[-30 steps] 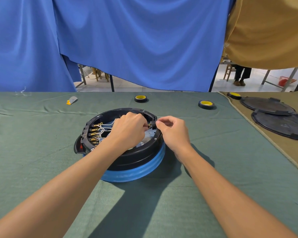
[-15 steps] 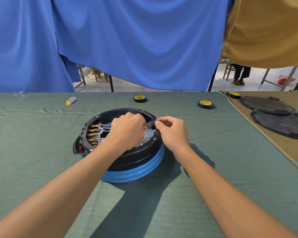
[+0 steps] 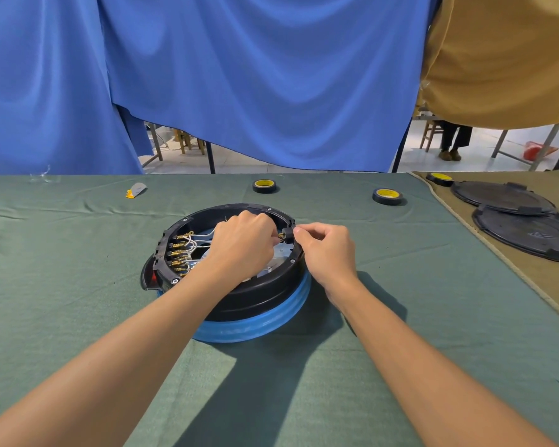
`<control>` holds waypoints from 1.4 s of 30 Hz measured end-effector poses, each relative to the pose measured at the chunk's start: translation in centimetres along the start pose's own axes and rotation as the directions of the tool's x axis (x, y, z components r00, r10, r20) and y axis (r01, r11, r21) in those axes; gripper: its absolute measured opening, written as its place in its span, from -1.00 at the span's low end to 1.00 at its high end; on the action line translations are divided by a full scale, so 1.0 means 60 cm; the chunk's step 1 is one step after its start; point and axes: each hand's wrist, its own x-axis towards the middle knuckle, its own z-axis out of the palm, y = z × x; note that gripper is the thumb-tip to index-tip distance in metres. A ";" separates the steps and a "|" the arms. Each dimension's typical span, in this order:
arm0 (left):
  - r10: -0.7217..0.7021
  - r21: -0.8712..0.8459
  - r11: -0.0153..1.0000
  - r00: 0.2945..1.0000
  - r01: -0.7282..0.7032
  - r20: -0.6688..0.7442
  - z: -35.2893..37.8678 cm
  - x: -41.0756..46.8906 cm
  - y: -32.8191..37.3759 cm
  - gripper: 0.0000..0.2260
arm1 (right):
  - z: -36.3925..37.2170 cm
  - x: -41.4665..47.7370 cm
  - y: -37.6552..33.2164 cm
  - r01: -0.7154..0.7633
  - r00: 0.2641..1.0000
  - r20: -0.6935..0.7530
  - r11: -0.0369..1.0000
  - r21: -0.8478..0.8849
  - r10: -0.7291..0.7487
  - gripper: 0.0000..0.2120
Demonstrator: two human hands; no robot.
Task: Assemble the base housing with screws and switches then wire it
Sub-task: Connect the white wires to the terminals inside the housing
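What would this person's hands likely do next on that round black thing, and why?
Probably seat a white wire on the brass terminal with the left hand: its curled fingers meet that terminal inside the base housing, while the right hand pinches the black switch at the rim, steadying it.

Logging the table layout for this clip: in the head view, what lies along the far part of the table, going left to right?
Clear plastic scrap → grey-and-orange piece → black tape roll with yellow core → second tape roll → third tape roll → two black round covers.
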 end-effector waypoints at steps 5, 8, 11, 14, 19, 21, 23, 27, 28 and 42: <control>0.080 0.140 0.988 0.995 -0.072 -0.054 0.000 0.002 0.002 -0.78 | 0.003 -0.010 -0.006 0.033 0.999 -0.019 0.999 -0.002 -0.033 -0.80; 0.113 0.187 0.978 0.990 -0.096 -0.081 0.001 0.004 0.001 -0.79 | 0.001 -0.015 -0.010 0.054 0.998 -0.029 0.999 0.002 -0.054 -0.80; 0.084 0.110 0.991 0.992 -0.074 -0.092 0.004 0.005 -0.001 -0.80 | 0.003 -0.018 -0.012 0.049 0.998 -0.031 0.999 0.007 -0.049 -0.80; 0.020 -0.036 0.999 0.996 -0.024 -0.088 0.009 0.007 -0.003 -0.82 | 0.004 -0.019 -0.015 0.040 0.999 -0.034 0.999 0.024 -0.039 -0.81; -0.082 -0.211 0.975 0.995 0.070 -0.050 0.011 0.009 -0.003 -0.86 | 0.004 -0.024 -0.020 0.025 0.999 -0.028 0.999 0.045 -0.023 -0.79; -0.084 -0.225 0.972 0.995 0.071 -0.048 0.009 0.009 -0.002 -0.86 | 0.004 -0.024 -0.019 0.020 0.999 -0.031 0.999 0.048 -0.018 -0.79; -0.035 -0.139 0.990 0.998 0.027 -0.059 0.006 0.007 -0.004 -0.85 | 0.005 -0.023 -0.018 0.023 0.999 -0.037 0.999 0.045 -0.021 -0.79; 0.106 0.082 0.992 0.992 -0.100 -0.071 0.001 0.007 -0.005 -0.81 | 0.008 -0.023 -0.016 0.030 0.999 -0.043 0.999 0.033 -0.029 -0.80; 0.115 0.098 0.989 0.992 -0.109 -0.053 -0.001 0.008 -0.006 -0.80 | 0.007 -0.022 -0.016 0.030 0.999 -0.043 0.999 0.031 -0.029 -0.80; -0.074 -0.318 0.944 0.995 0.093 0.070 -0.008 0.008 -0.010 -0.88 | -0.001 -0.017 -0.010 0.030 1.000 -0.002 0.999 0.030 -0.029 -0.78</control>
